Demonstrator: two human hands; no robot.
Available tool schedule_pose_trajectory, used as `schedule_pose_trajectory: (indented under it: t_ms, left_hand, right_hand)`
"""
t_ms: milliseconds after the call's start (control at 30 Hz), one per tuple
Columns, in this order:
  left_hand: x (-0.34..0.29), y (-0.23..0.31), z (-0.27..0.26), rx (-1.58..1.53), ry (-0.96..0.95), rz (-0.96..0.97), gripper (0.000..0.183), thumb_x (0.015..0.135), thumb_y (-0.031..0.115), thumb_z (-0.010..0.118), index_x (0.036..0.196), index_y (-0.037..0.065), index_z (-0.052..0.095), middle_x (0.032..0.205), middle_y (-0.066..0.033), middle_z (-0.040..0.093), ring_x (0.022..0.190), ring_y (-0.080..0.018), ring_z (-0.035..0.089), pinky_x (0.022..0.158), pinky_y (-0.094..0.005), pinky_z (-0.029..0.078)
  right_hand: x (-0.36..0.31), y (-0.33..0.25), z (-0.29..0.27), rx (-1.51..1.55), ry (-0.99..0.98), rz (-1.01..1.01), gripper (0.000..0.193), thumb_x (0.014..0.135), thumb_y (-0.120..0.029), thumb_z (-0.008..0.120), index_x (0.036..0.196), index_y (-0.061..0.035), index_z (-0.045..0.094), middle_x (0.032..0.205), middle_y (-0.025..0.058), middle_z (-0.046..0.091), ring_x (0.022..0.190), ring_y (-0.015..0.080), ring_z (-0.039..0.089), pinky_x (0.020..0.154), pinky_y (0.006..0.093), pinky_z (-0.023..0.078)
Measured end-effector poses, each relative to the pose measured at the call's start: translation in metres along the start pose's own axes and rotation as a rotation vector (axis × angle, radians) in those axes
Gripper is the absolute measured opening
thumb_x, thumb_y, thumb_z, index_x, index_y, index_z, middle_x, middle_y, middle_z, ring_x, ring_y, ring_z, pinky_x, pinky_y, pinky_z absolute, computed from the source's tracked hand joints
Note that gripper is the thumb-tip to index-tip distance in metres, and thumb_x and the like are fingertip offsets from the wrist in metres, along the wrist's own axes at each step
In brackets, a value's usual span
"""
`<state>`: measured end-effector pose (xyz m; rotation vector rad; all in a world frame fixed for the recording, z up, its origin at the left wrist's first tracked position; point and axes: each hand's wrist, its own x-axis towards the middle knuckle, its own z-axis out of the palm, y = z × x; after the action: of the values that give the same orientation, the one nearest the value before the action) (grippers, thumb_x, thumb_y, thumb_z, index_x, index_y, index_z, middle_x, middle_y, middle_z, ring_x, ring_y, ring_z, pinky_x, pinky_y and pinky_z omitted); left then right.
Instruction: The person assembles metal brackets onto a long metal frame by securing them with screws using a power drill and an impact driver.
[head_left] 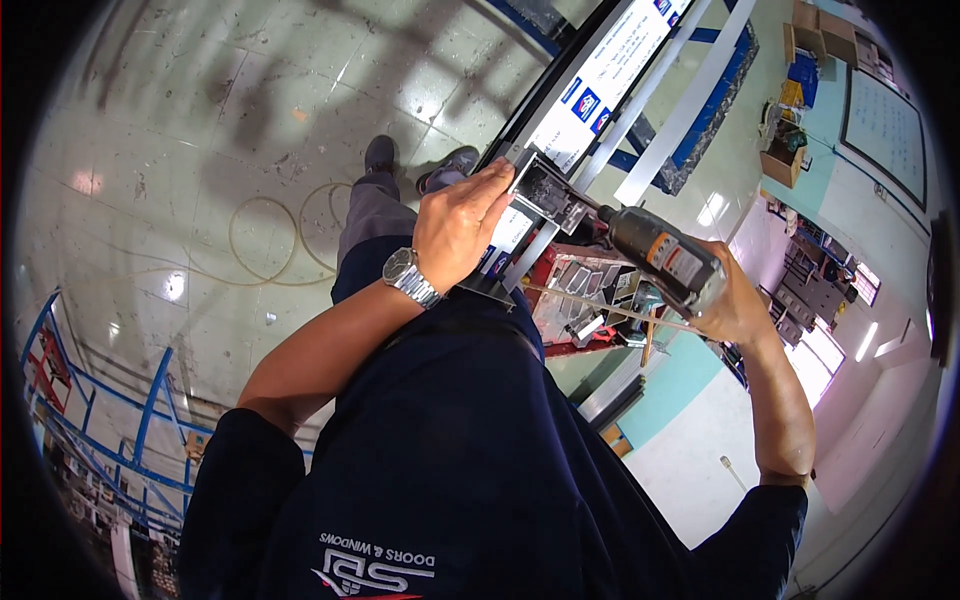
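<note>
My left hand (455, 228), with a steel watch on its wrist, is closed over the edge of a dark metal profile (508, 180), fingers bent at its end. That end is open and shows a hollow, dark inside with a bracket-like metal part (560, 200). In my right hand (735, 300) is a grey-black power screwdriver (665, 258) with an orange and white label. Its nose points left at the bracket-like part; whether the tip touches is too small to tell. A thin beige hose (620, 308) runs to the tool's rear.
Long profiles with printed white film (590, 100) extend away over a blue stand (715, 110). Beneath the work is a red tool cart (545, 320) holding metal parts and tools. Hose loops (265, 240) lie on the tiled floor at left. Blue racks (150, 420) stand lower left.
</note>
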<state>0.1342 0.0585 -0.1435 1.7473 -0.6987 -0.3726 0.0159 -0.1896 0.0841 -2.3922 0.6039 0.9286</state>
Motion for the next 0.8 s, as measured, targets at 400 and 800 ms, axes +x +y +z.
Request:
schedule_pose_trajectory:
  t_ms: [400, 800]
  left_hand:
    - [-0.005, -0.012, 0.0, -0.068, 0.017, -0.027, 0.029, 0.09, 0.015, 0.07, 0.117, 0.005, 0.071, 0.118, -0.0128, 0.07, 0.103, -0.0287, 0.07, 0.085, -0.0364, 0.058]
    - [-0.003, -0.014, 0.002, -0.1, 0.004, -0.043, 0.03, 0.09, 0.017, 0.07, 0.119, 0.007, 0.071, 0.12, -0.0108, 0.07, 0.103, -0.0273, 0.07, 0.086, -0.0358, 0.058]
  right_hand:
    - [-0.043, -0.042, 0.032, 0.205, -0.035, 0.316, 0.036, 0.084, -0.019, 0.078, 0.116, -0.0056, 0.068, 0.103, 0.0121, 0.071, 0.093, 0.0244, 0.067, 0.087, 0.0371, 0.053]
    - [-0.043, -0.04, 0.082, 0.382, 0.083, 0.33, 0.035, 0.085, -0.02, 0.077, 0.115, -0.0045, 0.068, 0.105, 0.0128, 0.071, 0.096, 0.0269, 0.067, 0.088, 0.0383, 0.052]
